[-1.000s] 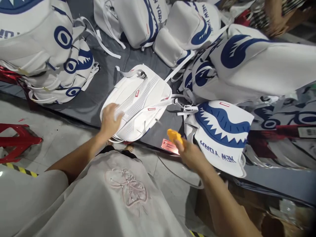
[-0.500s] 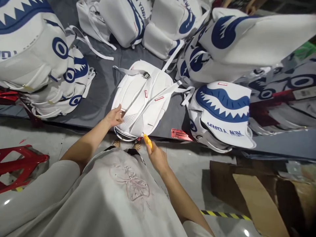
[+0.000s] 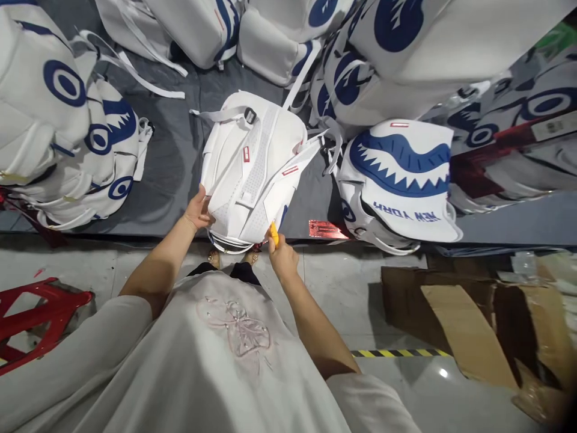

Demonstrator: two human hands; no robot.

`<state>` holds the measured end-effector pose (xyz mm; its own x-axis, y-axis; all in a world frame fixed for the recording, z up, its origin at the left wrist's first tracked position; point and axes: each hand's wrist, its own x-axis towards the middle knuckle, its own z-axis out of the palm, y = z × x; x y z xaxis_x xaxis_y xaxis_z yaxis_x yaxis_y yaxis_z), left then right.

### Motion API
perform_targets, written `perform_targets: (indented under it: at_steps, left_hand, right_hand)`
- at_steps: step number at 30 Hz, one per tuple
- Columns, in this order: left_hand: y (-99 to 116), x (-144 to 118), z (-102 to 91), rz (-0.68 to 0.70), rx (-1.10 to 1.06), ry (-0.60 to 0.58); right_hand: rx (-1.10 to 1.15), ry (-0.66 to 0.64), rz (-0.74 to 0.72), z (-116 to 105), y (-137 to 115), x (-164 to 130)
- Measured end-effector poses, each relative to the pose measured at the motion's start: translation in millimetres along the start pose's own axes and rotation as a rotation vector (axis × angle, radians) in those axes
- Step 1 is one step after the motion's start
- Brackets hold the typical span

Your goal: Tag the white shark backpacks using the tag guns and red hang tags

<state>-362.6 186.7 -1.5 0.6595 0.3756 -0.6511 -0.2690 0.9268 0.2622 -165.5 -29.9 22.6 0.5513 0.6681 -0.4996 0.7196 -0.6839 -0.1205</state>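
The white bag (image 3: 216,186) lay with its back up on the gray desk (image 3: 164,141), right in front of the person. Its long way ran from the near edge of the desk to the far side, with the far end leaning a bit to the right. The bag was between the two grips. The right grip (image 3: 283,258) was the closer one to the bag's near right corner, and the left grip (image 3: 197,209) was at the bag's left side, near the same end.

The right grip was closed around a small yellow tool (image 3: 274,233). The tool pointed away from the person, up at that near right corner. I could not tell if its tip touched the bag, as it was too small to see.

The left grip held no tool. Its thumb was up against the bag's side, and its fingers were bent by the edge. I could not tell if they pinched the bag or just rested on it.

A shiny red packet (image 3: 330,230) lay flat on the desk, to the right of the yellow tool. Past it sat a bag with blue and white teeth (image 3: 396,171), and a pile of bags (image 3: 67,141) was off to the left.
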Motion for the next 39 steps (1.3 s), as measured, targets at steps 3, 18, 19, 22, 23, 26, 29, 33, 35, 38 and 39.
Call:
perform_targets:
  at_steps: [3, 18, 19, 22, 23, 26, 29, 33, 35, 38, 39]
  left_hand:
    - [0, 0, -1.4, 0.017, -0.009, -0.013]
    - [-7, -2, 19.6, 0.033, 0.043, -0.086]
    - [-6, -3, 21.8, 0.054, 0.089, -0.089]
    - [-11, -11, 29.8, 0.22, 0.466, 0.03]
    - [-17, -16, 32.6, 0.294, 0.64, 0.117]
    - [-46, -34, 37.6, 0.504, 1.057, 0.306]
    - [-78, -40, 30.3, 0.74, 1.685, 0.127]
    - [-89, -12, 17.4, 0.905, 2.286, -0.087]
    - [-81, 4, 23.1, 0.922, 2.244, -0.064]
    - [-64, 13, 51.3, 0.94, 1.892, 0.102]
    - [-58, 11, 64.0, 0.949, 1.713, 0.171]
  right_hand:
    - [0.031, 0.014, -0.023, -3, 15, -18]
    - [0.089, -0.15, 0.062, 19, 48, -125]
    - [0.068, -0.191, 0.042, 21, 41, -128]
    - [0.024, -0.242, -0.019, 25, 14, -119]
    - [0.015, -0.245, -0.021, 25, 6, -113]
    - [0.04, -0.255, -0.016, 26, -10, -99]
    - [0.117, -0.266, -0.078, 28, -15, -95]
    - [0.151, -0.189, -0.085, 26, -17, -98]
    - [0.151, -0.134, -0.061, 22, -19, -104]
    - [0.153, -0.069, -0.054, 12, -26, -117]
    - [0.155, -0.047, -0.058, 9, -29, -121]
